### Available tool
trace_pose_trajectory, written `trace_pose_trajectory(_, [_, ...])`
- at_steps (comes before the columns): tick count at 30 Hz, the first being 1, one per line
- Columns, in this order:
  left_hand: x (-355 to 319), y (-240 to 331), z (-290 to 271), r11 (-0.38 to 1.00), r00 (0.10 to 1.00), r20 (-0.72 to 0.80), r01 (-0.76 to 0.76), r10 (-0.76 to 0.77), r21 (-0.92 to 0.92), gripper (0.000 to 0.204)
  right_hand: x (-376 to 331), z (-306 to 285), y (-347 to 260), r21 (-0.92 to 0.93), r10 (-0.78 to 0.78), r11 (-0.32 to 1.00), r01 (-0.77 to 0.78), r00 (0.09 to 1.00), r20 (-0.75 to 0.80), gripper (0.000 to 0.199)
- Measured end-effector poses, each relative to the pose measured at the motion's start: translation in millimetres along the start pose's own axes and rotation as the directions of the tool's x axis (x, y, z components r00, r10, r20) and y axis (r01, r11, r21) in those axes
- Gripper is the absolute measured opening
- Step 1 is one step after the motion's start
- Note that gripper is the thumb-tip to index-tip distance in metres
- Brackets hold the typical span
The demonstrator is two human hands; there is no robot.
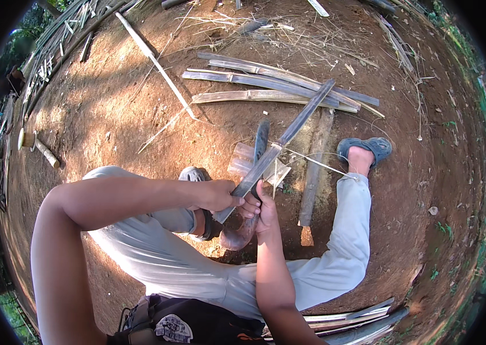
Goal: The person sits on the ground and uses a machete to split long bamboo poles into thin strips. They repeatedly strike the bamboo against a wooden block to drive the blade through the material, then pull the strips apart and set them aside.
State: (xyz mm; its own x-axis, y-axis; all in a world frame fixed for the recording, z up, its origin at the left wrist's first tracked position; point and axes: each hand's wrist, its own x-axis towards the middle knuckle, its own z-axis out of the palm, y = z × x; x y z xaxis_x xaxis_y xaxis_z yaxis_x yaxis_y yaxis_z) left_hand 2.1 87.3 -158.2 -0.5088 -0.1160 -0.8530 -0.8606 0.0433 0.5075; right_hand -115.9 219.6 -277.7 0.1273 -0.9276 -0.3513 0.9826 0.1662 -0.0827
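A long split bamboo slat (305, 116) slants from my lap up and away to the right. My left hand (220, 195) is closed around its near end. Just right of that, my right hand (260, 211) is wrapped around a machete (261, 138) with a dark blade and a curved brown handle. The blade points away from me and passes under the slat. My right thumb lies along the slat's edge. A thin pale strand (320, 163) stretches from near the slat's node toward my right shin. Beneath the blade is a short wood piece (242, 160), partly covered.
Several bamboo slats (243, 96) lie ahead on brown soil. A bamboo pole (315, 172) lies by my right foot (363, 152). More slats (346, 319) lie at my right hip. A mallet-like wooden piece (39, 146) and a long stick (154, 60) lie left.
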Motion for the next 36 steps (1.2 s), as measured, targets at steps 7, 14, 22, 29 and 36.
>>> trace_pose_trajectory(7, [-38,39,-27,0.932,0.965,-0.206,-0.219,0.162,-0.29,0.024,-2,-1,-11,-0.289,-0.146,0.956,0.049,0.934,-0.325,0.044])
trace_pose_trajectory(14, [-104,77,-68,0.89,0.866,-0.375,-0.418,0.331,-0.18,0.02,-7,10,-14,-0.572,-0.432,0.811,0.123,0.785,-0.444,0.037])
trace_pose_trajectory(22, [-233,37,-40,0.816,0.889,-0.408,-0.387,0.207,-0.43,0.023,-10,15,-6,-0.991,-0.876,0.125,0.047,0.475,-0.088,0.049])
trace_pose_trajectory(29, [-291,6,19,0.704,0.974,-0.226,-0.145,-0.023,-0.696,0.03,-12,44,11,-0.989,-0.831,0.064,0.132,0.556,0.021,0.066])
trace_pose_trajectory(36, [-308,18,32,0.844,0.972,-0.226,-0.174,0.064,-0.507,0.05,-7,34,23,-0.986,-0.805,-0.128,0.107,0.57,0.167,0.03])
